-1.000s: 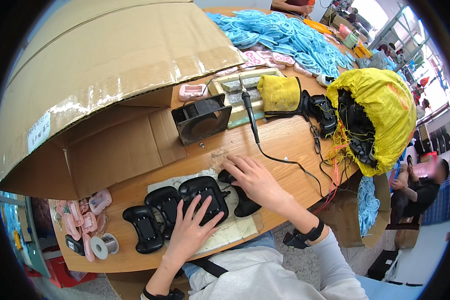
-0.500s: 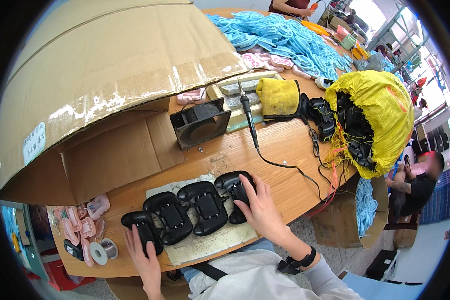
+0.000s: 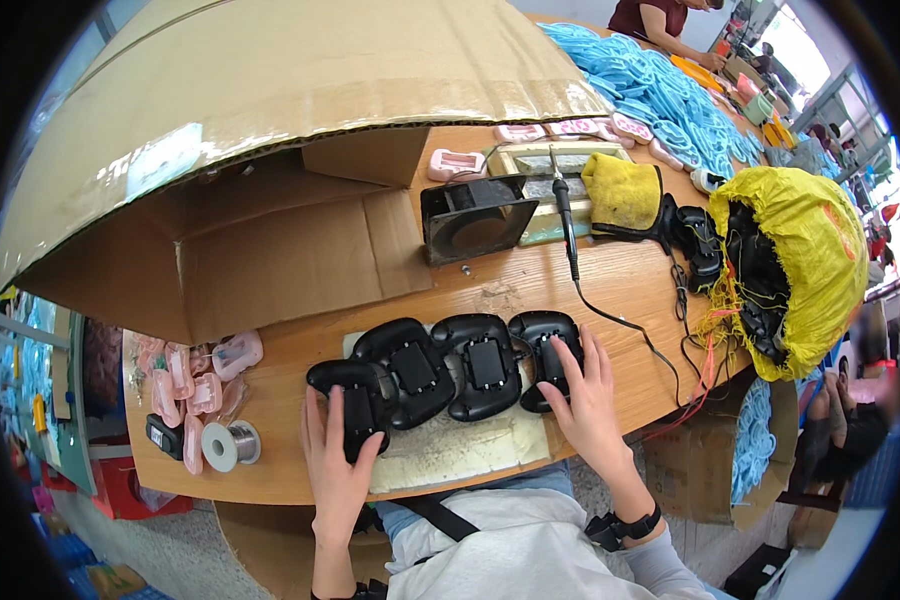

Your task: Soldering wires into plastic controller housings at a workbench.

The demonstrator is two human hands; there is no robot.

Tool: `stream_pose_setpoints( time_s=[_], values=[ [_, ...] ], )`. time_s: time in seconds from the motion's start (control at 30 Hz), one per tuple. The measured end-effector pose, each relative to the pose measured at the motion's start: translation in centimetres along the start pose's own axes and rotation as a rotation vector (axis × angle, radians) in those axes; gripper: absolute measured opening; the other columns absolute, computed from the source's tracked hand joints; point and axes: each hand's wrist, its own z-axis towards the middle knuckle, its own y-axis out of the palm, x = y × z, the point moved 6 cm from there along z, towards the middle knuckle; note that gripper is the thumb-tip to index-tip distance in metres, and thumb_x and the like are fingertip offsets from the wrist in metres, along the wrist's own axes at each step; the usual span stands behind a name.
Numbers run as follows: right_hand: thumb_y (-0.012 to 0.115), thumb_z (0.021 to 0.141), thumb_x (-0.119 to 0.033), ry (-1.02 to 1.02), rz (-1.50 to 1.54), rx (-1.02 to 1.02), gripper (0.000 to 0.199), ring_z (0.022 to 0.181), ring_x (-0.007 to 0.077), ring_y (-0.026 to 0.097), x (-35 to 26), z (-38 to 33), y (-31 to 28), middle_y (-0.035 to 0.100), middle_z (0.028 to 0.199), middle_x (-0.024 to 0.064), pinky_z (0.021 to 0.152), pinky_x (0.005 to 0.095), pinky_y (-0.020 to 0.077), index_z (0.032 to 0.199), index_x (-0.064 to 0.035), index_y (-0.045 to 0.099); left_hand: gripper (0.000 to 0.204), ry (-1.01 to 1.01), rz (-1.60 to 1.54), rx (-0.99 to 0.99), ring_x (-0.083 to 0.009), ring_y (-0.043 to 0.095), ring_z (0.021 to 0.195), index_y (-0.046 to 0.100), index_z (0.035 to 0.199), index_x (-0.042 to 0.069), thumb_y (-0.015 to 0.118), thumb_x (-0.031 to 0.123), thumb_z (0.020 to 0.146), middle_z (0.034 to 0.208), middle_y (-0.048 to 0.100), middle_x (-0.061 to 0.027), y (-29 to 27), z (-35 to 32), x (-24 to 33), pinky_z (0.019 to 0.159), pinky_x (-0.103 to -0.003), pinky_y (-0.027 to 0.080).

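Row of four black shells (image 3: pixel 450 370) running left to right along the table (image 3: pixel 610 290) edge, left hand (image 3: pixel 337 460) flat on the leftmost, right hand (image 3: pixel 587 395) spread on the rightmost.

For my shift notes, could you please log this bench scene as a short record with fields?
left hand: flat on the leftmost black shell
right hand: fingers on the rightmost black shell
shells: four in a row, backs up, on a worn mat
bench: wood, with soldering iron, small fan, yellow cloth
left edge: solder spool, pink parts
right: yellow sack
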Motion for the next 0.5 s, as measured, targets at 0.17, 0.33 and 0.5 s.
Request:
stream_pose_setpoints(
  time_s=[0.17,0.33,0.5],
  values=[
    [0.07,0.076,-0.028,-0.397,0.043,-0.09,0.052,0.131,0.0352,0.033,-6.1,0.4,2.2,0.037,0.141,0.017,0.105,0.0516,0.0263,0.122,-0.0095,0.054,0.053,0.056,0.091,0.015,-0.0445,0.033,0.127,0.048,0.132,0.008,0.065,0.021,0.084,0.148,0.024,-0.0229,0.3,0.2,-0.2,0.105,-0.048,0.028],
    [0.062,0.083,-0.035,-0.625,0.058,-0.15,0.044,0.132,0.0296,0.033,-11.0,-0.2,5.8,0.038,0.141,0.0146,0.107,0.0546,0.0214,0.117,-0.0085,0.058,0.049,-0.1,0.175,0.194,-0.0447,0.035,0.124,0.05,0.131,0.005,0.062,0.019,0.086,0.147,0.026,-0.0215,-0.9,-0.1,-2.3,0.101,-0.048,0.031],
    [0.061,0.084,-0.035,-0.639,-0.034,-0.296,0.044,0.134,0.0286,0.031,-11.4,-2.1,6.9,0.037,0.142,0.0131,0.108,0.0574,0.0189,0.118,-0.0082,0.056,0.05,0.043,0.167,0.179,-0.0417,0.042,0.111,0.049,0.131,0.005,0.064,0.015,0.084,0.148,0.024,-0.0202,0.2,0.0,-0.8,0.095,-0.046,0.038]
  ],
)
